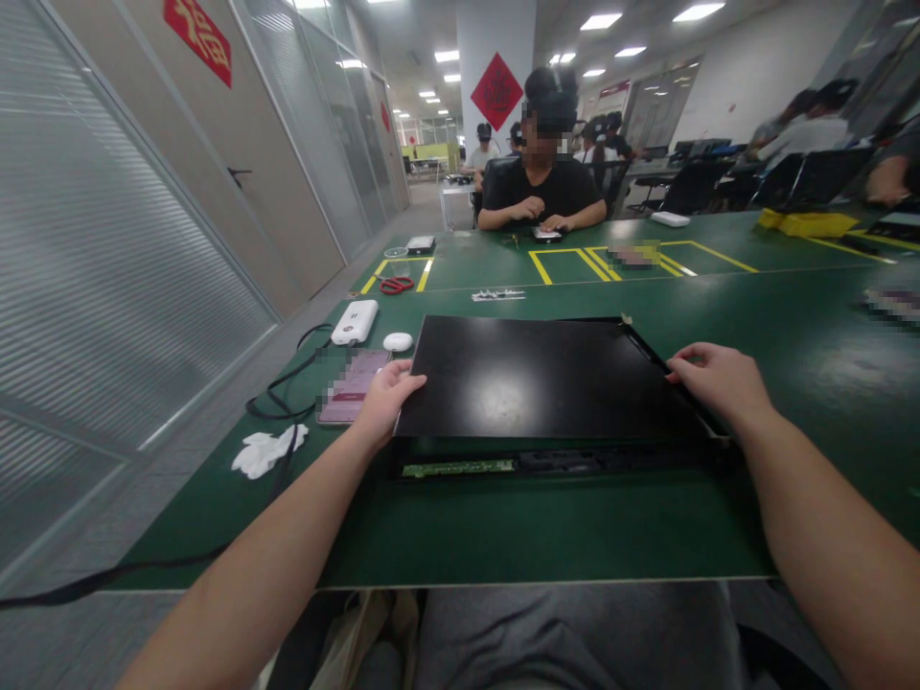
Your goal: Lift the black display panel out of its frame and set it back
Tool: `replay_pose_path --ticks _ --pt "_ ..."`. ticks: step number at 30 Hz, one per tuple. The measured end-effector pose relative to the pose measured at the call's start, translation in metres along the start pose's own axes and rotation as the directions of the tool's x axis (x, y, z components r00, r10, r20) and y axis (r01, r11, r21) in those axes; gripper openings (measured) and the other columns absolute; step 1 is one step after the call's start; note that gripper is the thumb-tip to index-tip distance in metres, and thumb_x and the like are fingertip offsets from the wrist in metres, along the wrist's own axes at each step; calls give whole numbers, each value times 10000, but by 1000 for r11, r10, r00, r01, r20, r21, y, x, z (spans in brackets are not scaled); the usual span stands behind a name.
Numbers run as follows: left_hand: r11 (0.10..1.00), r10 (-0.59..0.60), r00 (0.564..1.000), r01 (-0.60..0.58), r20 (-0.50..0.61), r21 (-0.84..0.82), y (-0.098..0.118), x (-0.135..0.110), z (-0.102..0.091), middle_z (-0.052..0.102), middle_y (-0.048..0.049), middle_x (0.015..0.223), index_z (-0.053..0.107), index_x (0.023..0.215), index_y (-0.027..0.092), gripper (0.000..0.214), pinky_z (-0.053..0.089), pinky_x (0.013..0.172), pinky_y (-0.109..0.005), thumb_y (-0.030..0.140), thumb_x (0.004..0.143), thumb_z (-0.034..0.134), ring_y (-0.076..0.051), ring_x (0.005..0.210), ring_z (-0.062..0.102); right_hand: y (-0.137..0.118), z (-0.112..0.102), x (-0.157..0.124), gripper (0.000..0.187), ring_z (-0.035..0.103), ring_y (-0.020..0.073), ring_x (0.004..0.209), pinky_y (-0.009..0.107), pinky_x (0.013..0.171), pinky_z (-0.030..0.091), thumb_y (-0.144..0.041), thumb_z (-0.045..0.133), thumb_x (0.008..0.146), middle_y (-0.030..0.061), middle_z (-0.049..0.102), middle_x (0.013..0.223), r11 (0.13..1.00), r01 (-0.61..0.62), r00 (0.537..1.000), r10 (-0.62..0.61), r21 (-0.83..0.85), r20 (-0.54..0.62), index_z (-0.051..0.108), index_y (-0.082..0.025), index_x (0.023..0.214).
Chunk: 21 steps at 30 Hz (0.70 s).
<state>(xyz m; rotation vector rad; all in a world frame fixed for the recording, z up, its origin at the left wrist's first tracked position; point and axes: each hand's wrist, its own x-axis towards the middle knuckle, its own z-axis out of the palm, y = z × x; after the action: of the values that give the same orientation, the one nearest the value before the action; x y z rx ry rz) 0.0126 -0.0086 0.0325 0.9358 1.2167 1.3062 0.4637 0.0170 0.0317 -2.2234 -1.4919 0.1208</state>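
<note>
In front of me a glossy black screen panel (503, 379) lies tilted, its near edge raised over a black frame (708, 426). My left hand (388, 398) grips the panel's left edge, thumb on top. At the right side, my right hand (719, 379) pinches the frame's rim with thumb and forefinger; its other fingers are curled. A green circuit board strip (458, 469) shows beneath the panel's near edge. Most of what lies under the panel is hidden.
Left of the panel are a phone (352, 388), a white earbud case (398, 342), a white power bank (356, 322) with a black cable, and crumpled tissue (267, 452). Red-handled scissors (397, 285) lie farther back. Across the green table (546, 537) sits a person (542, 192).
</note>
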Motion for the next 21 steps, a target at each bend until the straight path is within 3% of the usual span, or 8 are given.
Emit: replay_pose_path --ticks 4,10,21 --pt "1000 9 999 -9 34 -13 -1 0 -2 746 -25 738 578 1048 149 513 562 642 -303 206 586 793 -199 639 704 1 0 1 138 635 238 761 322 629 400 -336 599 712 31 740 728 1000 -9 1000 10 -10 15 697 -250 759" --pt "999 12 997 -9 81 -38 -2 1 -5 784 -63 865 458 1445 126 871 575 727 -312 160 640 788 -236 794 745 5 1 4 176 641 246 755 328 627 407 -382 599 705 37 736 694 1000 5 1000 -5 11 -1 709 -243 709" --pt "999 26 995 -22 100 -36 -3 1 -3 797 -74 895 476 1472 115 844 588 731 -305 122 667 733 -222 761 754 1 -4 0 197 603 221 736 326 656 402 -381 591 723 45 722 716 1000 -4 1000 4 16 18 718 -238 677"
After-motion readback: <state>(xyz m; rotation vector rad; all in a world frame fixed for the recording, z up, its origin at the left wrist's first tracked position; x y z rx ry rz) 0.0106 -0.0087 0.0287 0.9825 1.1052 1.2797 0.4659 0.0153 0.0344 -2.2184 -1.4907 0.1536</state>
